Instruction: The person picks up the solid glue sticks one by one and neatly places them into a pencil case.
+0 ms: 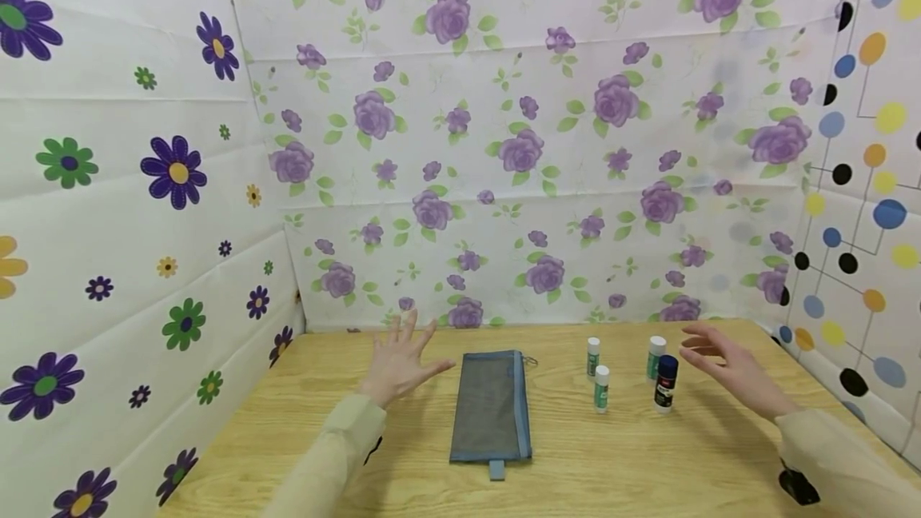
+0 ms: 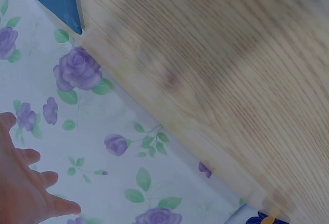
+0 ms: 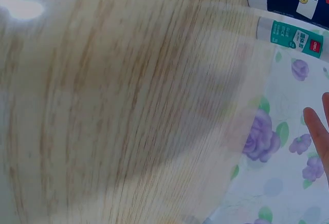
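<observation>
A blue-edged mesh zipper pouch (image 1: pixel 492 406) lies flat near the middle of the table. To its left my left hand (image 1: pixel 398 362) hovers with spread fingers, holding nothing; the left wrist view shows the same hand (image 2: pixel 25 183) and a blue corner of the pouch (image 2: pixel 59 0). On the right stand several upright glue sticks: a dark navy one (image 1: pixel 665 384), and green ones with white caps, one behind it (image 1: pixel 655 358), one farther left (image 1: pixel 593 356) and one in front of that (image 1: pixel 601 388). Beside the navy stick, my right hand (image 1: pixel 734 366) is raised with loosely bent fingers, apart from it.
The wooden table (image 1: pixel 561 470) is bounded by a purple-rose cloth (image 1: pixel 489 262) behind, a daisy-patterned cloth (image 1: pixel 129 262) at left and a dotted cloth (image 1: pixel 863 262) at right. A small metal clasp (image 1: pixel 530 360) sits at the pouch's far right corner.
</observation>
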Demonstrator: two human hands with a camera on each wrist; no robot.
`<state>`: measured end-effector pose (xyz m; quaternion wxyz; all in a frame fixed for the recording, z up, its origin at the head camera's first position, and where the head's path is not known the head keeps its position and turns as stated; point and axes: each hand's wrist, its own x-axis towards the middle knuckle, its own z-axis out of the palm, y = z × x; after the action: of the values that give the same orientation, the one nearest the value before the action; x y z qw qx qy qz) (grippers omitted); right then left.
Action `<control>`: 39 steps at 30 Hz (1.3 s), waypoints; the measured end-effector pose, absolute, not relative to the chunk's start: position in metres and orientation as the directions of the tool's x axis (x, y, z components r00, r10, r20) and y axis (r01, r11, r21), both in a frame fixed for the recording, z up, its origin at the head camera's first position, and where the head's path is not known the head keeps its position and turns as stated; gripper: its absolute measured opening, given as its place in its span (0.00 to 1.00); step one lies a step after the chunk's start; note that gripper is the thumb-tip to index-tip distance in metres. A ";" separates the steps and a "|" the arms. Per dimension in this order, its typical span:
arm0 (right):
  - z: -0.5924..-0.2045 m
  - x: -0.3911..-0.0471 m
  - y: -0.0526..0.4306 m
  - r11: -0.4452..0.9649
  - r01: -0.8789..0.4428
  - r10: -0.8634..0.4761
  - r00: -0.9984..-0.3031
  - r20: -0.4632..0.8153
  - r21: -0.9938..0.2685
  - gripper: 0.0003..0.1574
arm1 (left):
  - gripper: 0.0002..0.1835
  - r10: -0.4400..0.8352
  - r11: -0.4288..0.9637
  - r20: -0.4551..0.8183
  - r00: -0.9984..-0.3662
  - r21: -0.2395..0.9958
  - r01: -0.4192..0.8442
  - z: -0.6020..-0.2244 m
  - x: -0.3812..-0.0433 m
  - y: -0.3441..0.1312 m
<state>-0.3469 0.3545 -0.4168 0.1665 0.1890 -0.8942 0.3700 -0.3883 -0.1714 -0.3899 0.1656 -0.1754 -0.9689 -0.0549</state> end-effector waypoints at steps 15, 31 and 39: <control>-0.420 -0.349 0.347 0.629 -0.445 -0.202 -0.885 0.419 -0.638 0.26 | 0.46 0.345 0.930 0.343 -0.874 0.003 0.368 -0.393 -0.388 -0.156; -0.430 -0.352 0.344 0.441 -0.423 -0.213 -0.906 0.366 -0.792 0.26 | 0.47 0.370 0.920 0.298 -0.880 0.015 0.392 -0.402 -0.389 -0.140; -0.435 -0.352 0.342 0.471 -0.401 -0.191 -0.916 0.353 -0.786 0.27 | 0.45 0.378 0.920 0.306 -0.874 -0.014 0.392 -0.406 -0.390 -0.132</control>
<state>-0.3520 0.3425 -0.4348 0.1084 0.1740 -0.8508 0.4839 -0.3898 -0.1317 -0.4055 0.1530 -0.1989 -0.9677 -0.0241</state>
